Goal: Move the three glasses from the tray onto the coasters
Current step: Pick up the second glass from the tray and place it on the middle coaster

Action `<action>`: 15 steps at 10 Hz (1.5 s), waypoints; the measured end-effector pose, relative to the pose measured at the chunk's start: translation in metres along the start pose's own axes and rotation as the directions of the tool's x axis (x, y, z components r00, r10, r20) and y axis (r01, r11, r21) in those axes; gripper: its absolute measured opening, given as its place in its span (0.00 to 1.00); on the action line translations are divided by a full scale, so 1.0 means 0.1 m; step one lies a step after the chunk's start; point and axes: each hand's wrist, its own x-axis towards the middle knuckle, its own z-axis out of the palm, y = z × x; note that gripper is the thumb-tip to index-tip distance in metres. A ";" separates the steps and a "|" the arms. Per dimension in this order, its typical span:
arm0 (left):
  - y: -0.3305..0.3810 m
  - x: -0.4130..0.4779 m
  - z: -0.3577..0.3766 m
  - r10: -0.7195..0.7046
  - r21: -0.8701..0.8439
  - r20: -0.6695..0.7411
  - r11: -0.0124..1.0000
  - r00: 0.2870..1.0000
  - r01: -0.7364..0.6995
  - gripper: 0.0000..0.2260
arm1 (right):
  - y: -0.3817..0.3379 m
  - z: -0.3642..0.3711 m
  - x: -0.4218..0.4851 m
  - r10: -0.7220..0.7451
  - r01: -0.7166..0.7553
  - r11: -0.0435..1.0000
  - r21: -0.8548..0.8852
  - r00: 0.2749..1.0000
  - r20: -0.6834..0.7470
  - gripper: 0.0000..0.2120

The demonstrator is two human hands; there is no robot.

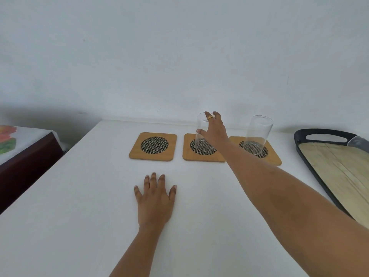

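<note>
Right hand (214, 129): clamped on middle glass (202, 136), resting on middle coaster (201, 148).
Left hand (154, 198): flat, fingers spread, on table (79, 196).

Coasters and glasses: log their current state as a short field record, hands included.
left coaster: bare
middle coaster: glass standing on it, right hand around it
right coaster: second glass upright, nothing touching it
third glass: not in view
tray: at the right edge, visible part holds no glass
left hand: flat on the white table, holding nothing
</note>
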 end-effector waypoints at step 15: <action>0.03 -0.09 -0.03 0.007 0.002 0.013 1.000 1.000 -0.007 0.25 | 0.49 0.31 -1.64 0.095 -0.084 0.956 -0.281 0.995 0.027 0.31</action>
